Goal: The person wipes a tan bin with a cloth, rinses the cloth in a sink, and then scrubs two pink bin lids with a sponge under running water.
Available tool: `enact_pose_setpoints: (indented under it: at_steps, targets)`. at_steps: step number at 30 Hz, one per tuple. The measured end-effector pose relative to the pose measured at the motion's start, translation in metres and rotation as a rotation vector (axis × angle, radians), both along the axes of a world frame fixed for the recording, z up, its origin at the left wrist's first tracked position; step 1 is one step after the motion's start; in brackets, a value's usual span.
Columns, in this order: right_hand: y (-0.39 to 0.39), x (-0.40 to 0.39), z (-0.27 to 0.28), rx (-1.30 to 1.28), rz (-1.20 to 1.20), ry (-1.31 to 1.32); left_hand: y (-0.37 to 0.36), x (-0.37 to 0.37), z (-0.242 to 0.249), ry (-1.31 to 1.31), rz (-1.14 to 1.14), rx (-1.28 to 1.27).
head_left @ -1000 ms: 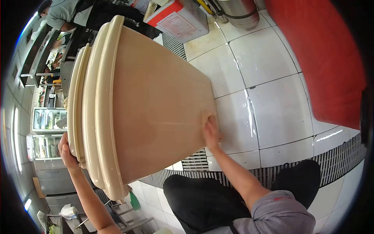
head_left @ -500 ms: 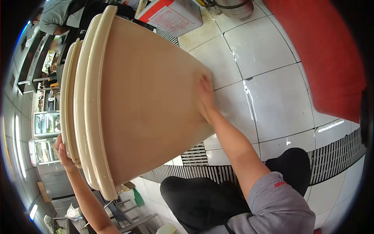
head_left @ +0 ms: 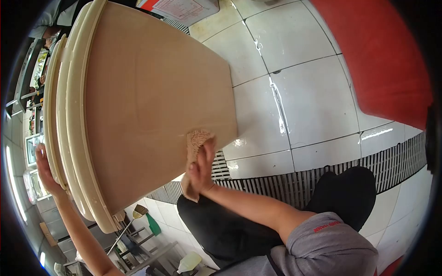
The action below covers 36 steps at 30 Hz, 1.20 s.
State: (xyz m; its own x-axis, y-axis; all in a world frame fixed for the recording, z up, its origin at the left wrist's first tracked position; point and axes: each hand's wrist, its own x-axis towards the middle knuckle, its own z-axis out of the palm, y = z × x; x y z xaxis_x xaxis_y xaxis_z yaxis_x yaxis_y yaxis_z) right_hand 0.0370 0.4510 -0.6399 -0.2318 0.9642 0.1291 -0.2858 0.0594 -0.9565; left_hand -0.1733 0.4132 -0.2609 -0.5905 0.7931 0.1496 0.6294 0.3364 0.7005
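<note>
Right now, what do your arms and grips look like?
My right arm has a short grey sleeve with red lettering, too blurry to read. My left arm is bare where it shows. My left grip and right grip are plain hands, with no gloves.

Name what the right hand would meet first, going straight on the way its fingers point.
Beyond the cloth it holds, the right hand would probably meet the lower side of the beige tub, though the depth between them is unclear.

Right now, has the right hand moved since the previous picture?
Yes. Judged against the beige bin, the right hand has moved towards the wearer, to the bin's near side edge.
</note>
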Motion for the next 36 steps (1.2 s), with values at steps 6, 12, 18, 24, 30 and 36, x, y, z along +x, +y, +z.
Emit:
enact_pose_setpoints:
  at_steps: [6, 12, 18, 24, 30, 36]
  targets:
    - [0.059, -0.017, -0.126, -0.915, 0.264, 0.49, 0.144, 0.014, -0.002, 0.408, 0.195, -0.321]
    - [0.037, -0.018, -0.003, 0.069, 0.086, 0.071, 0.223, 0.019, -0.016, 0.48, 0.392, -0.657]
    - [0.153, -0.064, 0.126, 0.56, 0.059, 0.297, 0.204, 0.056, -0.028, 1.065, 0.324, -0.597]
    - [0.224, -0.072, -0.055, -0.147, -0.061, 0.015, 0.196, 0.074, -0.038, 0.905, 0.17, -0.39]
    - [0.125, -0.078, -0.189, -0.859, -0.165, 0.359, 0.202, 0.079, -0.036, 0.947, 0.324, -0.461]
    - [0.01, -0.047, 0.029, -0.107, -0.128, -0.038, 0.195, 0.071, -0.033, 1.038, 0.304, -0.456]
